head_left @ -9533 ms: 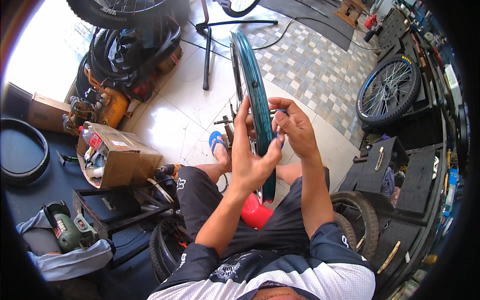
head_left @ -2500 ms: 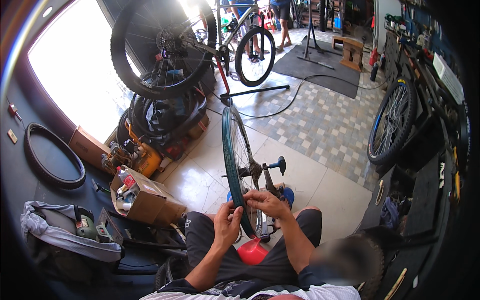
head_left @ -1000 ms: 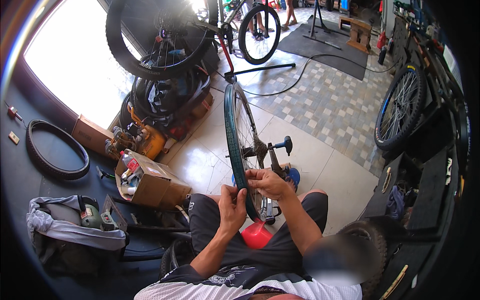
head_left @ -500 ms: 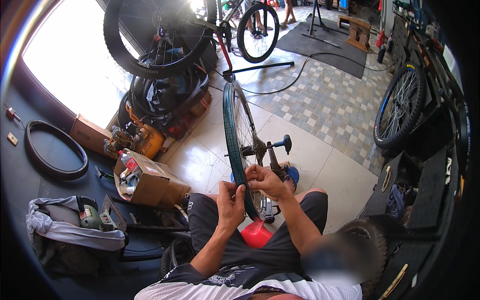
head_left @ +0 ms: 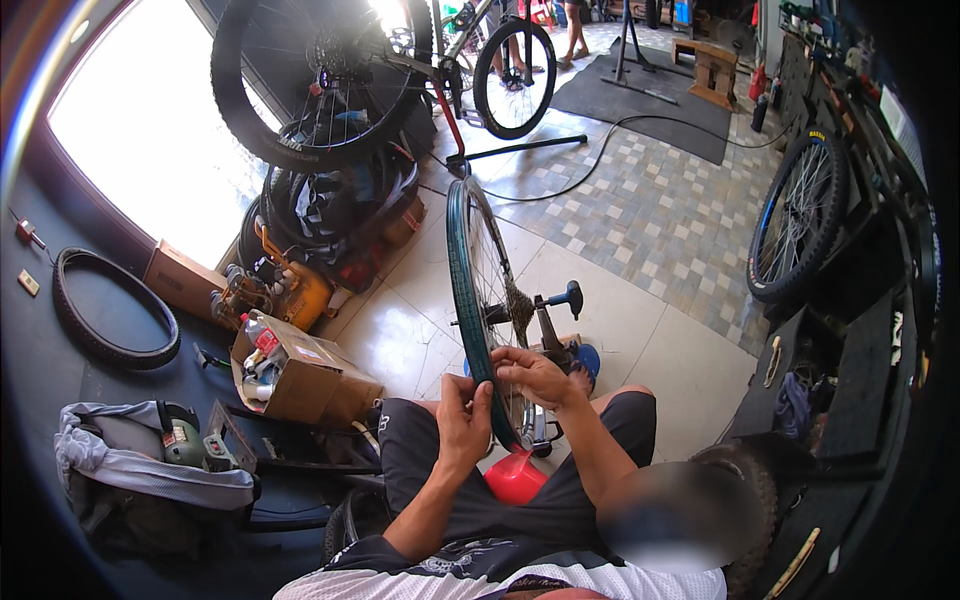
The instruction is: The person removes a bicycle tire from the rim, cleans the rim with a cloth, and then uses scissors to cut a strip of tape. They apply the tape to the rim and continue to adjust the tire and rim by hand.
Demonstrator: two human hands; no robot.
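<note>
A bicycle wheel (head_left: pixel 462 270) stands upright before me, edge on, with a shiny dark teal band around its rim and a cassette (head_left: pixel 520 305) on its right side. My left hand (head_left: pixel 463 420) is closed at the near left edge of the rim, thumb pressed against the band. Across from it, my right hand (head_left: pixel 537 377) has its fingers curled in a pinch at the rim's right edge. The fingertips partly hide what lies between them. A stand with a blue-handled knob (head_left: pixel 572 297) is beside the hub. Under the wheel's near end, a red rounded object (head_left: pixel 516 480) sits between my thighs.
On the left are a cardboard box (head_left: pixel 320 378) of bottles, a loose tyre (head_left: pixel 75 325) and an orange compressor (head_left: pixel 300 290). A bicycle (head_left: pixel 440 75) is raised ahead, with people's legs behind it. Another wheel (head_left: pixel 800 215) leans at right; a black hose (head_left: pixel 595 160) crosses the floor.
The view has shifted slightly, so the wheel and both hands appear a little lower. My hands keep nearly the same hold at the rim.
</note>
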